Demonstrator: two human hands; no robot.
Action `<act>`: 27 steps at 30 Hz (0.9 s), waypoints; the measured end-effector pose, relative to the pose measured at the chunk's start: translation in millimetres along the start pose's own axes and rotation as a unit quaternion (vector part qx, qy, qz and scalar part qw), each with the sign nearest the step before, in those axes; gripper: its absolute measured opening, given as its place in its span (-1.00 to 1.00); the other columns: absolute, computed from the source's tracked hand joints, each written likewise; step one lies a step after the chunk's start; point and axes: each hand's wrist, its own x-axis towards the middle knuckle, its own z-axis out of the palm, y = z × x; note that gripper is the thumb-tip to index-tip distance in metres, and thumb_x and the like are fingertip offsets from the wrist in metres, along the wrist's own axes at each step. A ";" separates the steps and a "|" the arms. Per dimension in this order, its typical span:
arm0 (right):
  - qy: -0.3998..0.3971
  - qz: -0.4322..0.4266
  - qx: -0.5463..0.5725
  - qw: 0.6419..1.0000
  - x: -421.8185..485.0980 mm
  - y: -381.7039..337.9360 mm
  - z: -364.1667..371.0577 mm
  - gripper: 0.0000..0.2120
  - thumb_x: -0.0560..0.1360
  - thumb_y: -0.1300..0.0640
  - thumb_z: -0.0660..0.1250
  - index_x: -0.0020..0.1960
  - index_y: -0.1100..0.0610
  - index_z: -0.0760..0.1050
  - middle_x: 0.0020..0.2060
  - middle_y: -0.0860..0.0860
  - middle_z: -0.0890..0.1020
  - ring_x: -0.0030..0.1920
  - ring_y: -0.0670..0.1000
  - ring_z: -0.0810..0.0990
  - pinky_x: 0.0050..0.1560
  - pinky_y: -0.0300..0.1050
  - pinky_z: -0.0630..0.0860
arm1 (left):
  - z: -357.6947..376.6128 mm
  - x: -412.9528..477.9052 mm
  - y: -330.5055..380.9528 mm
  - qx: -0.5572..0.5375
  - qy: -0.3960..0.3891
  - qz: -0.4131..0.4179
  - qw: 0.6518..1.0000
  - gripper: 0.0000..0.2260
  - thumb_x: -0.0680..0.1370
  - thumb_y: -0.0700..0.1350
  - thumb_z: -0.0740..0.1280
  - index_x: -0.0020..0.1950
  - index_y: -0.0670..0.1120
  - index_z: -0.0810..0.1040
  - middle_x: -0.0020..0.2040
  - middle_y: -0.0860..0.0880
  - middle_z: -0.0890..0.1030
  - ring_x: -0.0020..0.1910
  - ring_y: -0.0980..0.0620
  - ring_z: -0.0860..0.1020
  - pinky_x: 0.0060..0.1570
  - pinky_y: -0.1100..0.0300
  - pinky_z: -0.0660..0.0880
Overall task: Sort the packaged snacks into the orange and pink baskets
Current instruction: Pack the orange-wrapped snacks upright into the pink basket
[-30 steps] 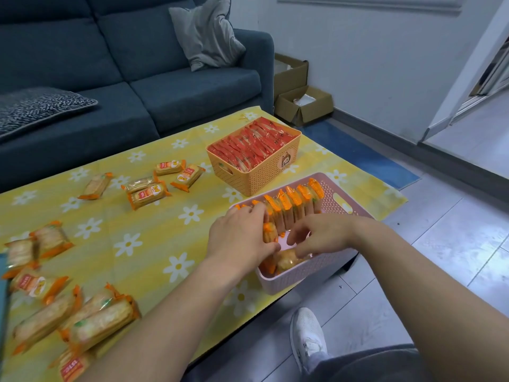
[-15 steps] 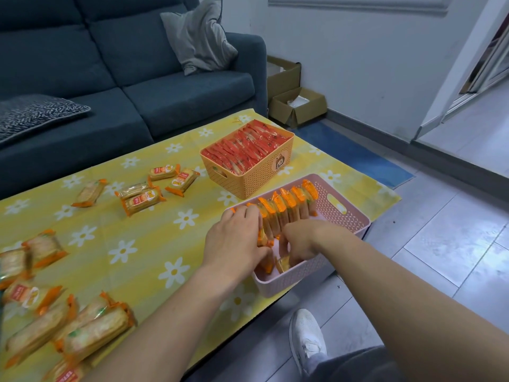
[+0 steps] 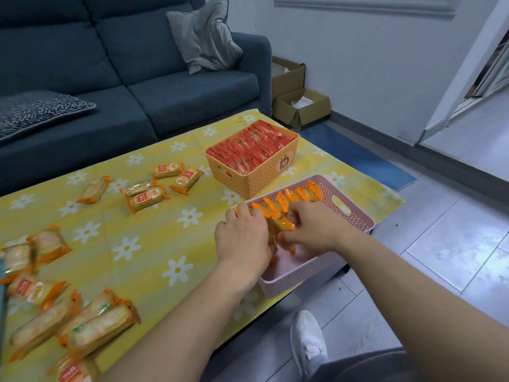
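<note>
Pink basket (image 3: pixel 355 217) at the worktop's (image 3: pixel 154 244) near-right edge. Left hand (image 3: pixel 242 238) curls its grip over the upright row of packets (image 3: pixel 292 195). Right hand (image 3: pixel 316 230) pinches one packet (image 3: pixel 282 224) (basket's near end bare). Full orange basket (image 3: pixel 261 180) just behind.

Left hand (image 3: pixel 242 239), right hand (image 3: pixel 312 230) on snacks (image 3: pixel 301 193)

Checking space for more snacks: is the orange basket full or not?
Full, it seems: red packets fill the orange basket wall to wall, up to its rim, no gap showing.
</note>
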 end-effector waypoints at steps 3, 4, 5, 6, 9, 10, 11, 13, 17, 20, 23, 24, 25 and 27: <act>-0.003 -0.002 -0.014 1.000 4.3 -8.0 13.3 -0.65 0.34 -0.03 0.49 -0.26 0.06 0.32 -0.38 -0.02 0.48 -0.35 0.03 0.41 -0.34 -0.04 0.32 | -0.8 3.1 -0.5 -0.026 0.023 0.045 0.998 -0.44 0.40 0.19 0.49 0.24 -0.04 0.37 0.18 -0.05 0.40 0.20 -0.11 0.45 -0.07 0.08 0.40; -0.006 0.001 -0.006 1.000 5.5 -7.9 13.7 -0.68 0.34 0.00 0.48 -0.26 0.08 0.35 -0.38 -0.01 0.48 -0.35 0.03 0.41 -0.33 -0.04 0.33 | -0.6 4.0 -1.7 -0.042 0.026 0.073 0.996 -0.42 0.37 0.20 0.51 0.23 -0.01 0.36 0.16 -0.04 0.38 0.17 -0.09 0.45 -0.09 0.09 0.42; -0.016 -0.001 0.005 1.000 5.3 -6.4 12.2 -0.72 0.34 0.02 0.49 -0.25 0.10 0.40 -0.38 0.00 0.49 -0.35 0.03 0.42 -0.33 -0.04 0.35 | 0.1 4.2 -2.6 -0.058 0.020 0.098 0.993 -0.43 0.36 0.21 0.52 0.22 0.04 0.37 0.15 -0.02 0.37 0.15 -0.08 0.44 -0.10 0.08 0.46; -0.037 -0.007 0.020 0.999 4.9 -3.1 9.5 -0.74 0.34 0.01 0.51 -0.22 0.13 0.48 -0.37 0.02 0.53 -0.35 0.03 0.45 -0.32 -0.05 0.38 | 0.3 4.2 -3.2 -0.067 0.008 0.118 0.991 -0.47 0.38 0.21 0.51 0.22 0.08 0.37 0.14 -0.01 0.35 0.14 -0.08 0.43 -0.11 0.06 0.48; -0.099 -0.002 0.072 0.992 1.8 12.3 -4.9 -0.86 0.41 0.04 0.50 -0.11 0.08 0.65 -0.22 0.01 0.68 -0.23 0.02 0.63 -0.22 -0.07 0.56 | 0.3 3.6 -3.1 -0.057 -0.016 0.134 0.989 -0.69 0.50 0.09 0.41 0.19 0.11 0.42 0.13 -0.02 0.32 0.16 -0.12 0.40 -0.13 0.06 0.45; -0.096 0.009 0.071 0.993 1.0 19.2 -9.3 -0.92 0.45 0.11 0.45 -0.07 0.09 0.67 -0.15 0.02 0.70 -0.15 0.05 0.67 -0.18 -0.07 0.61 | 0.0 3.9 -3.7 -0.055 -0.015 0.131 0.990 -0.72 0.50 0.05 0.39 0.18 0.12 0.44 0.13 -0.01 0.33 0.17 -0.11 0.40 -0.13 0.08 0.43; -0.084 0.022 0.048 0.995 0.7 24.9 -14.0 -0.89 0.47 0.17 0.40 -0.04 0.13 0.67 -0.09 0.05 0.71 -0.10 0.08 0.68 -0.14 -0.04 0.63 | -0.5 4.4 -4.3 -0.054 -0.015 0.129 0.990 -0.72 0.50 0.02 0.39 0.18 0.13 0.46 0.14 -0.01 0.34 0.17 -0.10 0.39 -0.14 0.10 0.41; -0.085 0.056 -0.042 0.994 2.2 33.9 -18.3 -0.82 0.46 0.11 0.40 0.02 0.16 0.65 -0.01 0.09 0.70 -0.03 0.10 0.66 -0.01 0.03 0.63 | -0.9 5.4 -4.9 -0.053 -0.018 0.126 0.990 -0.71 0.49 -0.02 0.39 0.18 0.14 0.47 0.14 0.00 0.34 0.18 -0.10 0.39 -0.14 0.12 0.37; -0.163 0.133 -0.145 0.967 5.1 31.0 -14.6 -0.60 0.35 -0.13 0.53 0.06 0.09 0.60 0.02 0.06 0.65 -0.02 0.08 0.60 -0.05 -0.03 0.57 | -0.4 5.3 -2.5 -0.057 -0.025 0.121 0.991 -0.71 0.49 -0.02 0.39 0.19 0.12 0.46 0.15 -0.01 0.35 0.18 -0.10 0.39 -0.16 0.12 0.35; -0.147 0.151 -0.159 0.964 9.2 29.6 -11.7 -0.49 0.29 -0.12 0.59 0.13 0.08 0.55 0.00 0.03 0.61 -0.03 0.08 0.57 -0.03 -0.04 0.58 | -0.5 4.2 -1.6 -0.057 -0.022 0.117 0.991 -0.72 0.49 -0.01 0.39 0.18 0.11 0.45 0.15 -0.02 0.36 0.18 -0.11 0.40 -0.17 0.11 0.35; -0.178 0.159 -0.162 0.957 8.6 29.2 -10.5 -0.49 0.35 -0.08 0.56 0.22 0.09 0.57 0.04 0.02 0.63 0.02 0.08 0.59 0.13 0.02 0.58 | -1.6 3.5 -1.9 -0.052 -0.024 0.115 0.992 -0.71 0.49 0.00 0.39 0.18 0.09 0.44 0.15 -0.02 0.37 0.16 -0.12 0.40 -0.17 0.11 0.35; -0.180 0.157 -0.164 0.957 7.9 29.5 -12.1 -0.52 0.36 -0.08 0.54 0.22 0.07 0.59 0.03 0.00 0.64 0.02 0.07 0.59 0.14 0.03 0.57 | -1.7 3.3 -2.0 -0.052 -0.023 0.115 0.992 -0.71 0.49 0.00 0.39 0.17 0.09 0.44 0.15 -0.02 0.37 0.16 -0.12 0.41 -0.17 0.11 0.35; -0.176 0.154 -0.164 0.958 5.9 28.2 -16.1 -0.55 0.38 -0.07 0.53 0.21 0.06 0.60 0.03 0.00 0.64 0.02 0.06 0.59 0.14 0.02 0.57 | -1.6 3.2 -2.1 -0.053 -0.021 0.115 0.992 -0.71 0.49 0.00 0.39 0.17 0.09 0.44 0.14 -0.02 0.37 0.16 -0.12 0.41 -0.17 0.11 0.36; -0.167 0.144 -0.137 0.966 0.1 24.4 -25.7 -0.64 0.43 -0.02 0.50 0.18 0.08 0.58 0.04 0.03 0.64 0.04 0.06 0.59 0.09 -0.05 0.55 | -0.1 3.6 -3.2 -0.057 -0.020 0.114 0.992 -0.72 0.49 -0.01 0.39 0.17 0.09 0.44 0.14 -0.02 0.38 0.16 -0.12 0.41 -0.16 0.11 0.37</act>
